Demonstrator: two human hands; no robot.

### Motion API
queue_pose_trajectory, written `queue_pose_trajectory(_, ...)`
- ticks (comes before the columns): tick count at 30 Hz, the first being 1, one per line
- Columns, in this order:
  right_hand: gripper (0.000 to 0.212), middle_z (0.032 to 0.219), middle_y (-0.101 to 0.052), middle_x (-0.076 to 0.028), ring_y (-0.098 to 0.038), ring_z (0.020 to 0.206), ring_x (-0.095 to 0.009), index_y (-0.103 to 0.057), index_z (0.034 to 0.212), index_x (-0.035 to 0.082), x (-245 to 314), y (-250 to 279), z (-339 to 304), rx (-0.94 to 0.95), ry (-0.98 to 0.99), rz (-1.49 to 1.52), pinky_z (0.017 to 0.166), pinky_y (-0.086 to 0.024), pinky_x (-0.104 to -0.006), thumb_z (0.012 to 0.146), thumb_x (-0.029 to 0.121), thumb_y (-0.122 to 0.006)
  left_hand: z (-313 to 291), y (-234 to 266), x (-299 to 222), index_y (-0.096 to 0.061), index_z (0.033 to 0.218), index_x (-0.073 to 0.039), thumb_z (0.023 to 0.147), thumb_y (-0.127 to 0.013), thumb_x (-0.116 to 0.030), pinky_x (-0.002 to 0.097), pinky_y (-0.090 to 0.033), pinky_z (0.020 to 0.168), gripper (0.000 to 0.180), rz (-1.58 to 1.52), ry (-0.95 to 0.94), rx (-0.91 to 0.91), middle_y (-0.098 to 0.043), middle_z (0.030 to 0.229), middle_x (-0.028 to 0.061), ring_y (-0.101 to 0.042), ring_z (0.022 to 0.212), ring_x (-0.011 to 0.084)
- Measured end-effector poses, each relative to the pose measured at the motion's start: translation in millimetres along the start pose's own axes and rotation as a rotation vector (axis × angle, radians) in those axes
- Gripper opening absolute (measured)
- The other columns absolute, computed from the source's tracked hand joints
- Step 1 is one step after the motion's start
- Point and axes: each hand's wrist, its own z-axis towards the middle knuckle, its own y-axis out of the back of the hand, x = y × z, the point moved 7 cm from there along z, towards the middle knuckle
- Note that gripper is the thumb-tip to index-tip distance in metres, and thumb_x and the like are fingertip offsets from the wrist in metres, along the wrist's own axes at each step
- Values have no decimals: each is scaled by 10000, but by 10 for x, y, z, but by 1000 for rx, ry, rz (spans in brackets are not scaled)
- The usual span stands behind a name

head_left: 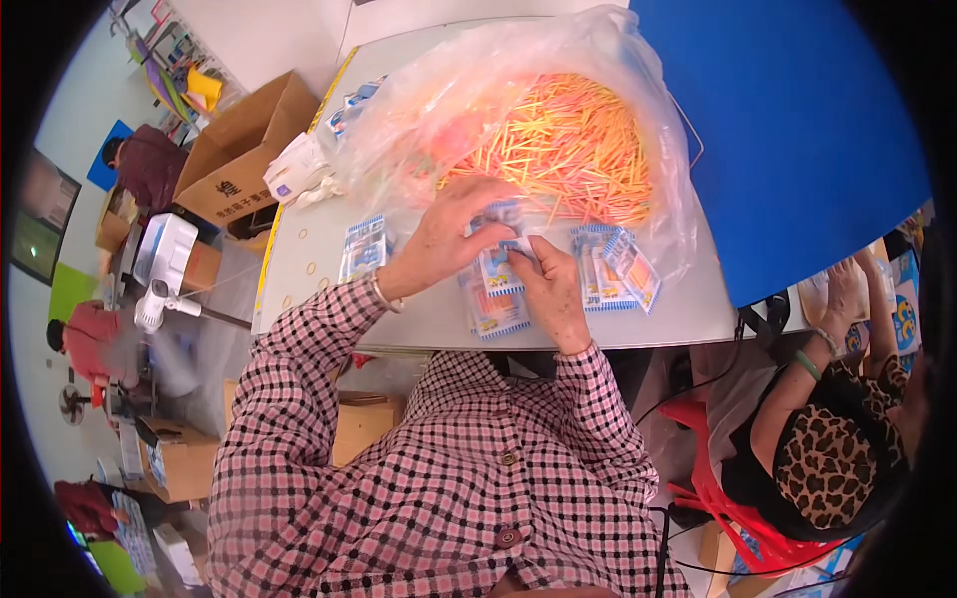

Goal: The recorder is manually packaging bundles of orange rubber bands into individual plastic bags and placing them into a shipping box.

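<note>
My left hand (439, 239) and my right hand (554, 294) meet over the table, both closed on a small blue-and-white printed packet (497, 273). The left fingers grip its upper part, while the right thumb and fingers press on its right side. Just beneath, another packet (498, 315) with orange showing through it lies near the table edge. Several similar packets (616, 271) overlap to the right of my right hand. More packets (365, 249) lie left of my left wrist. Beyond my hands, a large clear plastic bag (409, 120) holds a heap of thin yellow, orange and pink sticks (578, 149).
A blue board or tabletop (778, 130) adjoins the table's right side. At the left edge stand a white tissue pack (299, 169) and an open cardboard box (244, 159). A co-worker's hand (843, 294) works at the right, beside a red chair (703, 448).
</note>
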Motion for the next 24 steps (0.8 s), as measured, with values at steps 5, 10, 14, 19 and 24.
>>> queue_pose_trajectory(5,159,685,-562,-4,-462,634,-35,-604,946,-34,39,86,-42,-51,18,29,561,-399,-207,855,94,-577,90,-91,173,-631,942,-16,807,-644,-121,283,-443,731,172,-296,233,232,-608,871,94,-576,807,186)
queue_pose_trajectory(10,154,685,-554,1,-458,634,-31,-603,939,-35,39,138,-42,-79,10,13,553,-397,-208,866,98,-576,110,-137,119,-623,921,6,831,-621,-129,266,-452,663,162,-190,95,247,-610,760,92,-577,708,167)
queue_pose_trajectory(14,145,670,-550,5,-449,623,-27,-605,907,-35,52,173,-39,-98,-2,77,538,-391,-218,871,103,-579,153,-196,150,-613,890,14,849,-603,-154,275,-439,629,173,-162,93,235,-588,740,93,-553,678,162)
queue_pose_trajectory(19,168,577,-489,43,-379,566,-18,-617,876,-34,-113,230,-17,-153,37,56,477,-311,-206,871,133,-598,335,-346,272,-601,849,14,861,-589,-171,277,-420,593,185,-176,128,357,-542,674,94,-515,631,165)
queue_pose_trajectory(24,173,576,-465,36,-361,562,-24,-602,844,-31,-228,213,-17,-228,119,-7,473,-303,-214,881,137,-588,947,-577,686,-604,781,-2,891,-529,-238,291,-397,600,270,-65,135,433,-508,651,84,-485,623,163)
